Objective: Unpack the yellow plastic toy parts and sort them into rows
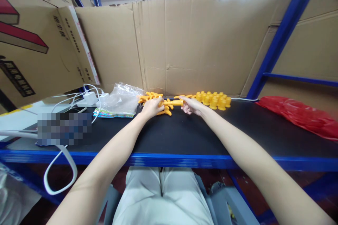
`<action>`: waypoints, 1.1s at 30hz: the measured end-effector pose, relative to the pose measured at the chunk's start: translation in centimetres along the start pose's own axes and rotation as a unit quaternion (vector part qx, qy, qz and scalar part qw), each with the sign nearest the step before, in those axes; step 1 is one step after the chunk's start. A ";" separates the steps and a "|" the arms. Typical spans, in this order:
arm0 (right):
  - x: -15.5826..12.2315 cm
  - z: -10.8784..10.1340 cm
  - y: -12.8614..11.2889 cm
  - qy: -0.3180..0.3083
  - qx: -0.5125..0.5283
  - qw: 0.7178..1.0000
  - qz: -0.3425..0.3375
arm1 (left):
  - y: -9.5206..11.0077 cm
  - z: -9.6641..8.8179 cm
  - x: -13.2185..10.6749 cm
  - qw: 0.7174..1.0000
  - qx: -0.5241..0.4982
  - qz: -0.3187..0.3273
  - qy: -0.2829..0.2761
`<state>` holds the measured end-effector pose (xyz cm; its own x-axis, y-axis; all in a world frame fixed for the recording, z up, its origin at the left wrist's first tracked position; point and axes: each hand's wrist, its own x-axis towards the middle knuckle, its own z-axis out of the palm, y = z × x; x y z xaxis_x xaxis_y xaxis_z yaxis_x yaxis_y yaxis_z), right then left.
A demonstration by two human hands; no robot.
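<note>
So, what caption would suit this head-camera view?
Left hand and right hand hold a yellow bar near loose yellow parts and grouped yellow cylinders.

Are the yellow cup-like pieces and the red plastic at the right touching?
Apart. The head view shows a plain stretch of black tabletop between the yellow cup-like pieces and the red plastic.

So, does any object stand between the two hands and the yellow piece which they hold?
Nothing visible does. The left hand and the right hand meet the yellow piece directly, at opposite ends. Other yellow parts lie around the left hand.
</note>
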<state>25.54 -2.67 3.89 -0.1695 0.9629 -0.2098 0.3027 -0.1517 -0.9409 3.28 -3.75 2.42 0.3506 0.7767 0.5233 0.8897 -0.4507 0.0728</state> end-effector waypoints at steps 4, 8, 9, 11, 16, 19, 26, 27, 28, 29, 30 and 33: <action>0.0 -0.1 0.0 0.002 0.006 1.000 0.012 | 0.1 0.0 0.0 1.000 0.005 0.000 0.005; 0.1 0.0 0.0 -0.003 0.018 0.999 0.026 | 0.1 0.1 0.0 1.000 0.005 0.009 0.006; 0.1 0.0 0.0 -0.004 0.019 0.999 0.030 | 0.1 0.1 0.0 1.000 0.004 0.010 0.006; 0.1 -0.1 0.0 -0.007 0.019 0.999 0.036 | 0.1 0.0 0.0 1.000 0.005 0.008 0.003; -0.1 -0.6 0.0 -0.063 -0.002 0.997 0.036 | 0.0 0.0 0.0 1.000 -0.002 -0.006 -0.011; -0.5 -1.0 0.1 -0.095 0.007 0.993 -0.067 | -0.1 0.1 0.0 0.999 -0.007 -0.022 -0.024; -0.5 -1.0 0.2 -0.047 -0.033 0.986 -0.157 | 0.0 0.1 0.0 1.000 -0.002 -0.022 -0.011; -0.5 -1.0 0.2 -0.046 -0.034 0.985 -0.162 | 0.0 0.0 0.0 1.000 -0.001 -0.023 -0.010; -0.5 -1.0 0.2 -0.046 -0.034 0.984 -0.167 | 0.0 0.0 0.0 1.000 0.000 -0.025 -0.010; -0.5 -1.0 0.2 -0.047 -0.036 0.984 -0.169 | 0.0 -0.1 0.0 1.000 0.000 -0.028 -0.012; -0.5 -1.0 0.2 -0.048 -0.037 0.984 -0.170 | 0.1 -0.1 0.0 0.999 0.000 -0.030 -0.012; -0.5 -1.0 0.1 -0.050 -0.039 0.984 -0.165 | 0.1 -0.2 0.0 0.999 0.000 -0.032 -0.012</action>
<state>26.56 -2.99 4.17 -0.3603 0.9298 0.0748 0.2867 0.1867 -0.9397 3.32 -3.89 2.55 0.3009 0.8141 0.4966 0.9104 -0.4003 0.1046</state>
